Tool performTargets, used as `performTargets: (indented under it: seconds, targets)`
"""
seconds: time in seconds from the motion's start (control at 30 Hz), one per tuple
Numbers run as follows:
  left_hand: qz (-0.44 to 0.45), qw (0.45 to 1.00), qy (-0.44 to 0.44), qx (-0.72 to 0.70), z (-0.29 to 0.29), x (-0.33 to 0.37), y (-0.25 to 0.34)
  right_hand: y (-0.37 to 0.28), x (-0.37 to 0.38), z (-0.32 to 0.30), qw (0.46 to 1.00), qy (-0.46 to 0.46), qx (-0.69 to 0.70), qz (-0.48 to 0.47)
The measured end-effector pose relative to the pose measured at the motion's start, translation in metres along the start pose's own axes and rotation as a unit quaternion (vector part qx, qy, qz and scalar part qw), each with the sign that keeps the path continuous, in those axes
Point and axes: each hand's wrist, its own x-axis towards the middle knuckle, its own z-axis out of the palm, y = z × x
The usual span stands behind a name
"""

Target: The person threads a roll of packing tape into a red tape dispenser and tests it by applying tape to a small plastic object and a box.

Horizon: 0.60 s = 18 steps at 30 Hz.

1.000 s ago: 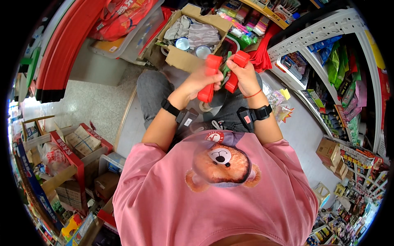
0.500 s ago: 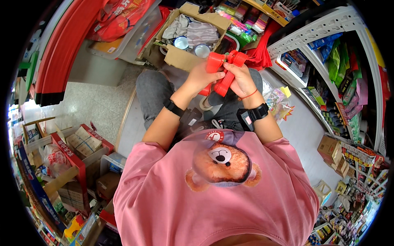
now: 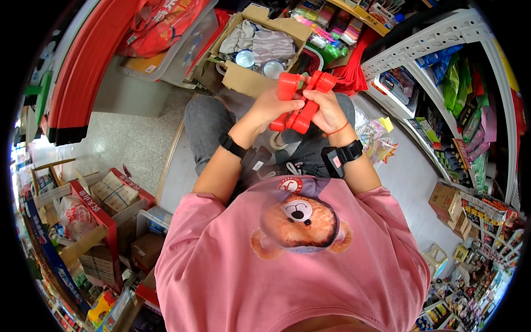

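Between both hands I hold a red plastic toy shaped like binoculars [image 3: 303, 118], with two tubes side by side and wider round ends. My left hand [image 3: 272, 106] closes around the left tube, its thumb pointing across toward the middle. On the right tube, my right hand [image 3: 330, 112] grips from the side with its thumb on top. A bit of green shows between the tubes near their far ends. Most of my fingers are hidden behind the toy. It is held above my crossed legs [image 3: 207, 124], just nearer than an open cardboard box [image 3: 251, 79].
The box holds grey cloth and round metal-rimmed items. Right of my legs lie clear plastic packages [image 3: 373, 135] by a white metal shelf [image 3: 412, 63]. A clear bin with a red bag [image 3: 160, 30] stands far left. Cartons [image 3: 113, 191] are at the left, small boxes [image 3: 445, 202] at the right.
The toy has turned slightly in my hands: its two near ends now show side by side, and the left tube's far end faces more upright. Both hands keep their grip.
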Motion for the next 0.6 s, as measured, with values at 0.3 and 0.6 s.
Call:
performTargets:
  seconds: [0.3, 0.6]
  targets:
    - [-0.023, 1.000, -0.002, 0.004, -0.003, -0.006, 0.008, -0.003, -0.004, 0.003, 1.000, 0.018, -0.019, -0.001]
    - [-0.021, 0.999, 0.027, -0.027, -0.002, -0.017, 0.021, -0.021, -0.007, 0.009, 0.985, 0.081, -0.133, -0.079]
